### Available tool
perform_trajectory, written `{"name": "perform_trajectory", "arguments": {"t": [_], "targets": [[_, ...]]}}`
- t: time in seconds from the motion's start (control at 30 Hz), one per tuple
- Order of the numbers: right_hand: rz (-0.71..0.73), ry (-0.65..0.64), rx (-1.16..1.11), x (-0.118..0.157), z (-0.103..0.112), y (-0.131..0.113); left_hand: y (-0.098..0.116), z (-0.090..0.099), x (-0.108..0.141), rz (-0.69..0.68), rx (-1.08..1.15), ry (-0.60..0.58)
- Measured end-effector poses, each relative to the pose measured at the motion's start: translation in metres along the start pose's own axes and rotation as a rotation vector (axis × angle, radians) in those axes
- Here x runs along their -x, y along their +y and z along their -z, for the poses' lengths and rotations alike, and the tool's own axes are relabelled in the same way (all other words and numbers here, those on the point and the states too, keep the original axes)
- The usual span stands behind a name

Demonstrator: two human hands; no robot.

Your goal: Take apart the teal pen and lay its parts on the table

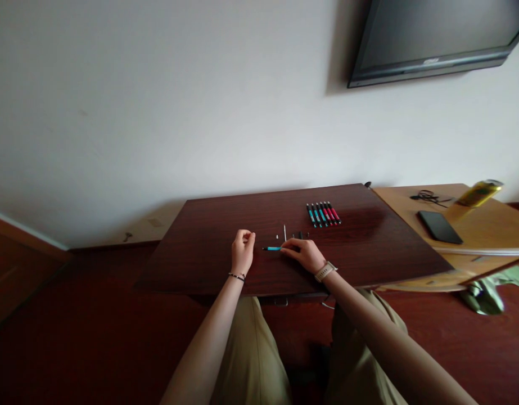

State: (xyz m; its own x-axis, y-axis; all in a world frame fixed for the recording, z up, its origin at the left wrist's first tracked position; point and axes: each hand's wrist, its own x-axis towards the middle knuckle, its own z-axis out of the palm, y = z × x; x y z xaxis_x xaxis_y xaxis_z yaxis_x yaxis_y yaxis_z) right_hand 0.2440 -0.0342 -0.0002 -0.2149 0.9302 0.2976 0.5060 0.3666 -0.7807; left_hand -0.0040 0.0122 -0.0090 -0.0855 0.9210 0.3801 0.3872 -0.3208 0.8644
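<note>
My right hand (pixel 303 254), with a watch on the wrist, rests on the dark wooden table (pixel 225 225) and pinches one end of a blue pen part (pixel 272 248) that lies flat. My left hand (pixel 243 251) sits to the left of it, fingers curled in; whether it holds anything small I cannot tell. Just beyond my hands lie small pen pieces: a thin refill (pixel 285 232), a tiny white bit (pixel 278 237) and dark parts (pixel 300 234). Farther back right, several pens (pixel 323 214) with teal and red barrels lie side by side in a row.
A lighter wooden desk (pixel 487 225) adjoins on the right, carrying a black phone (pixel 439 226), a yellow bottle (pixel 478 193) and a tangled cable (pixel 428 196). A screen (pixel 436 39) hangs on the white wall. A green bag (pixel 491 289) lies on the floor at right.
</note>
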Motion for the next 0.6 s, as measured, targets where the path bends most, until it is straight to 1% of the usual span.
{"name": "perform_trajectory", "arguments": {"t": [0.07, 0.1, 0.23, 0.33, 0.4, 0.5, 0.6], "targets": [[-0.009, -0.001, 0.008, 0.000, 0.000, 0.001, -0.005, 0.002, -0.004, -0.012, -0.036, -0.018], [-0.010, 0.001, 0.010, 0.000, 0.000, 0.002, -0.007, 0.005, -0.006, -0.028, -0.092, -0.035], [-0.001, 0.008, -0.005, -0.001, 0.000, 0.002, -0.012, 0.020, -0.018, -0.117, -0.401, -0.099], [-0.004, 0.011, -0.006, -0.003, 0.000, 0.003, -0.017, 0.032, -0.028, -0.194, -0.562, -0.173], [-0.004, 0.006, -0.004, -0.004, 0.000, 0.005, -0.021, 0.035, -0.034, -0.215, -0.581, -0.211], [-0.008, -0.006, -0.006, -0.006, -0.001, 0.007, -0.027, 0.036, -0.038, -0.199, -0.529, -0.272], [-0.019, -0.006, -0.001, -0.006, -0.001, 0.009, -0.032, 0.033, -0.039, -0.179, -0.500, -0.289]]}}
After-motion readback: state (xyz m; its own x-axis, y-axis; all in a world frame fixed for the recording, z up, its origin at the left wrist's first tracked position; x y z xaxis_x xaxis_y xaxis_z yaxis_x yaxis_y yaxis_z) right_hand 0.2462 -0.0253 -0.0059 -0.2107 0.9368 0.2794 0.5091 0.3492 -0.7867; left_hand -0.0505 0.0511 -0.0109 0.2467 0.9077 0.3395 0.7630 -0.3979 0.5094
